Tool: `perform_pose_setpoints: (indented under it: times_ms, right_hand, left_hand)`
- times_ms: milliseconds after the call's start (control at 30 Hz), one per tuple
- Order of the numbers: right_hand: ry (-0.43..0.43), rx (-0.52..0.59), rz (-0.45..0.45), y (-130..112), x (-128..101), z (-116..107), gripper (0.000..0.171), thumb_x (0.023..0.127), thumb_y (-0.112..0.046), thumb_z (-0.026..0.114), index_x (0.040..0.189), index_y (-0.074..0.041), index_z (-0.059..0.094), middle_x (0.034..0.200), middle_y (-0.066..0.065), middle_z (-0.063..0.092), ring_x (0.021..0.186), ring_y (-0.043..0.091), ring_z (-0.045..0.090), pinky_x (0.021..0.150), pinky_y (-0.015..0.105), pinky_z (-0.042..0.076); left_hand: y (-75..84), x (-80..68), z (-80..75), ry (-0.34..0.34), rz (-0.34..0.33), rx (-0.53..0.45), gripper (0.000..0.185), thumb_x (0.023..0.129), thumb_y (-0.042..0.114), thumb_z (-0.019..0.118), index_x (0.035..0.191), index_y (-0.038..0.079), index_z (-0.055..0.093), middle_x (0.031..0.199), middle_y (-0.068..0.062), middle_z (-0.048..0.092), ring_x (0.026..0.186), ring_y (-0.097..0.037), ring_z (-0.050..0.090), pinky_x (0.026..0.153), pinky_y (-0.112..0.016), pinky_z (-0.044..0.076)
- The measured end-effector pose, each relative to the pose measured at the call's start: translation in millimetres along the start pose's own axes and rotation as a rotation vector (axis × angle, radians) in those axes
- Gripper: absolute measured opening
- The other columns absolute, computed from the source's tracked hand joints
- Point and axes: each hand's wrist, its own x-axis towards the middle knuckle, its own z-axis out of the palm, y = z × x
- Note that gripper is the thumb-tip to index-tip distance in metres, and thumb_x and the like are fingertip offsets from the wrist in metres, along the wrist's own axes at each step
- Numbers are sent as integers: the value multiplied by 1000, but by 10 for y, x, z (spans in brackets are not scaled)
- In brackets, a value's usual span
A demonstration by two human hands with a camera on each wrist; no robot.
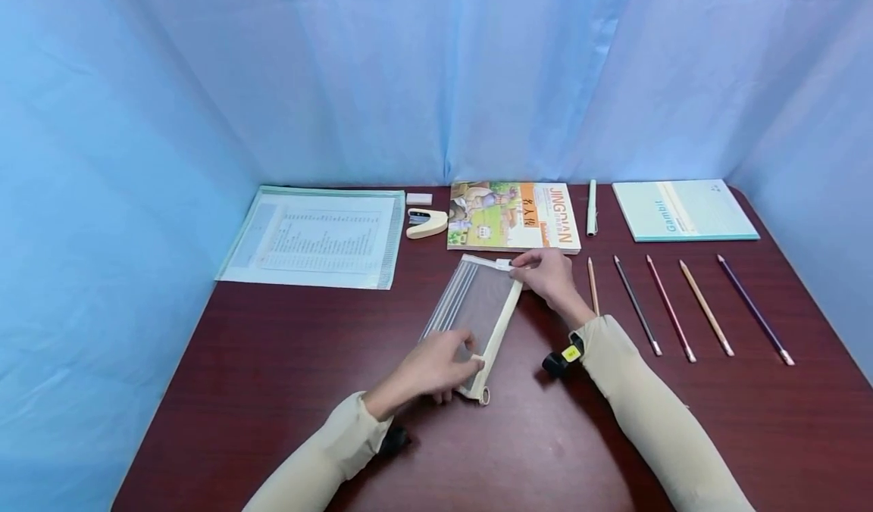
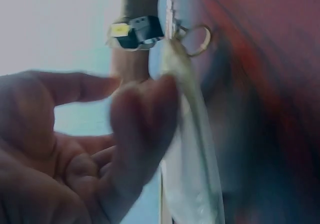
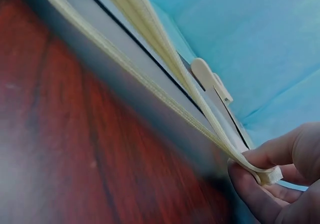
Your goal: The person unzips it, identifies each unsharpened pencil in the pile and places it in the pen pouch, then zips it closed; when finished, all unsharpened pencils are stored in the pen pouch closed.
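A see-through mesh zip pouch (image 1: 470, 300) with a cream zipper band and pale stripes lies slanted in front of me. My right hand (image 1: 549, 277) pinches its far corner between thumb and fingers; the right wrist view shows the cream tape end (image 3: 270, 176) in that pinch. There the two zipper tapes stand apart along the pouch's mouth. My left hand (image 1: 436, 364) is over the near end, thumb and index finger spread with a gap between them. In the left wrist view its blurred thumb (image 2: 145, 119) overlaps the pouch edge, below a metal ring (image 2: 202, 41).
Behind the pouch lie a stapler (image 1: 427, 224), an eraser (image 1: 419, 199), an illustrated book (image 1: 491, 216) and a pale green pen (image 1: 591, 209). A document folder (image 1: 320, 235) is at left. On the right are a light blue notebook (image 1: 689, 213) and several pencils (image 1: 671, 307).
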Motion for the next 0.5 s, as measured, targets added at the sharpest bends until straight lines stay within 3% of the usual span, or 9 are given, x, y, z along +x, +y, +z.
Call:
perform_pose_setpoints:
  times_ms: [133,267,367,500]
  right_hand:
    - [58,-65,-18,38,-96,-63,14,81,-15,75,92,-6,77,80,8,76,58,3,61,57,16,54]
    - [77,-65,-32,83,-187,-137,13,80,-11,71,89,-3,74,74,7,74,51,2,62,51,17,57]
    - [82,-130,-73,113,-262,-195,11,79,-11,67,85,-3,72,72,8,73,47,2,61,50,19,56]
    - [98,-270,-161,163,-353,-250,8,76,-12,66,79,-6,69,71,8,72,57,10,61,61,23,48]
  left_hand:
    - [-63,-209,-48,-96,-40,-22,32,90,25,68,111,4,59,59,-10,64,41,-17,59,37,-32,55]
    - [-183,-263,-87,-137,-48,-192,36,90,22,67,116,-1,58,73,-19,71,54,-20,66,48,-33,61]
    - [-287,-252,-160,-107,-68,-290,36,90,18,65,117,-4,58,82,-25,73,64,-23,71,58,-35,65]
    - [-432,-215,-305,-8,-99,-356,32,90,13,63,117,-5,60,87,-24,74,70,-23,73,67,-36,67]
